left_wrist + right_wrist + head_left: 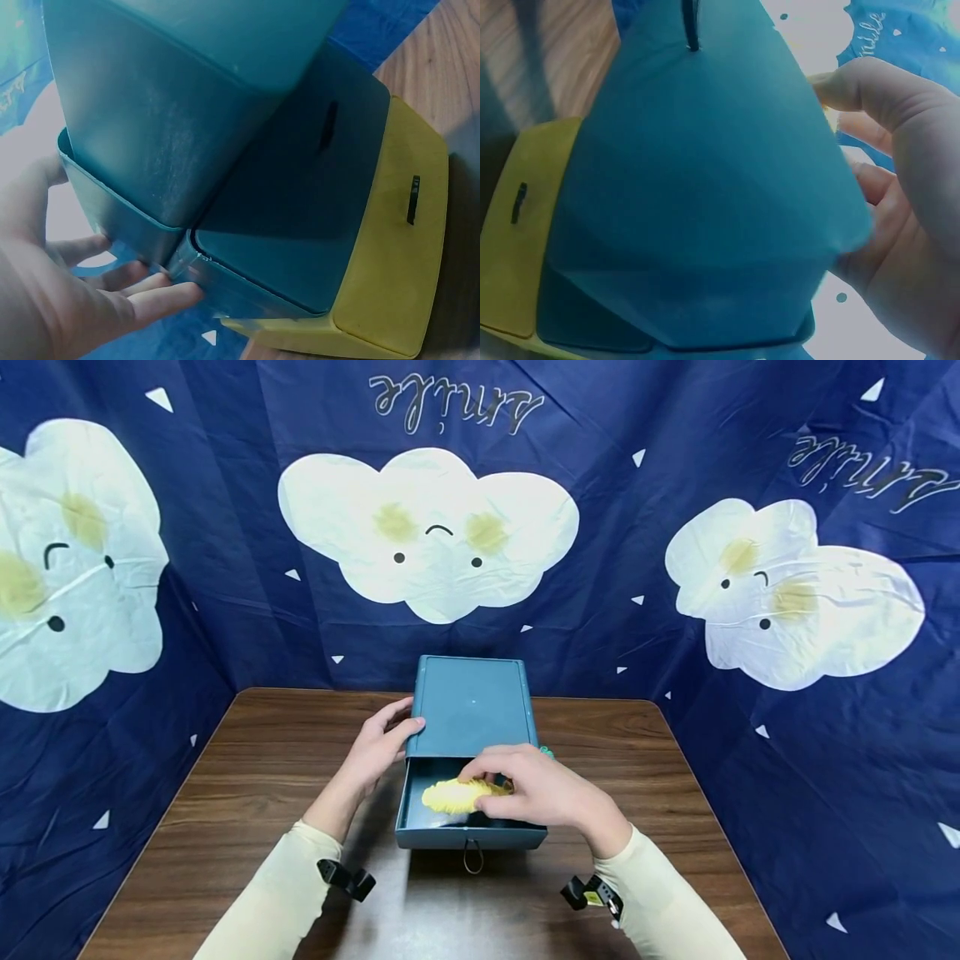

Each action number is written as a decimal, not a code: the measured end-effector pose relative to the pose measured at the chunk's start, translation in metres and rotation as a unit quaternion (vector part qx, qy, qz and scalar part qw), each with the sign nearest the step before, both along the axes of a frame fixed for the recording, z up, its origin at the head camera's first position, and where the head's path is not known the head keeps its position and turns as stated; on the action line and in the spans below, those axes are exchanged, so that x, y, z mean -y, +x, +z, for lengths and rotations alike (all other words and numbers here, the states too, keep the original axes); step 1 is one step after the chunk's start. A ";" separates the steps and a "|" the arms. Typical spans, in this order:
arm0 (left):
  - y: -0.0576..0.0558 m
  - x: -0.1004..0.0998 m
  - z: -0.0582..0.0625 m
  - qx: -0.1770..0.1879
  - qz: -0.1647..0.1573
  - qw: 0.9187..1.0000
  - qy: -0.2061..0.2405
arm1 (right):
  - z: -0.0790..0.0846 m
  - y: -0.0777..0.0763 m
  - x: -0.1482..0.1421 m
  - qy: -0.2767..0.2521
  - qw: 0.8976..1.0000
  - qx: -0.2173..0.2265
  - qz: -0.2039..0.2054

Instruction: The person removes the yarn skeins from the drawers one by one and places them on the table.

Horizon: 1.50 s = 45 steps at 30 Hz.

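A teal drawer cabinet (pixel 471 706) stands on the table, its top drawer (pixel 442 838) pulled out toward me. Inside that drawer is a yellow fluffy piece (pixel 448 796), long and rounded. My right hand (pixel 542 783) reaches over the drawer's right side and pinches the piece's right end between thumb and fingers. In the right wrist view the drawer front hides the piece. My left hand (pixel 377 748) rests against the cabinet's left side, thumb at the top edge. The left wrist view shows its fingers (pixel 169 300) extended along the side wall.
Below the pulled-out drawer sit a teal drawer (pixel 300 225) and a yellow drawer (pixel 390 247), both pushed in. A loop pull (pixel 473 860) hangs from the top drawer's front. Something small and green (pixel 547 752) shows at the cabinet's right. Blue cloud-print cloth (pixel 615 635) surrounds the wooden table (pixel 255 777).
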<state>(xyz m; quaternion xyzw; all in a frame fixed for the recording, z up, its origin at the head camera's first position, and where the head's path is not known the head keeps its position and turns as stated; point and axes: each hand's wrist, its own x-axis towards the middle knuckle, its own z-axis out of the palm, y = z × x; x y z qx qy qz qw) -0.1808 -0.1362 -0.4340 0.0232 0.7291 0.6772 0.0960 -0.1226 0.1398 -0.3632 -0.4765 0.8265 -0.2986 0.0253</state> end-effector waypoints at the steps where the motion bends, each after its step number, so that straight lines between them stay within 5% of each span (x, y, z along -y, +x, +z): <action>1: 0.000 0.000 0.001 0.000 0.000 1.000 -0.001 | 0.001 0.000 -0.002 -0.002 1.000 0.000 -0.002; 28: 0.000 0.000 0.000 0.008 0.002 1.000 0.012 | 0.016 -0.001 -0.057 -0.075 0.987 0.021 -0.137; 45: -0.001 0.001 -0.003 0.004 0.003 1.000 0.014 | -0.006 -0.010 -0.093 -0.096 0.963 0.014 -0.250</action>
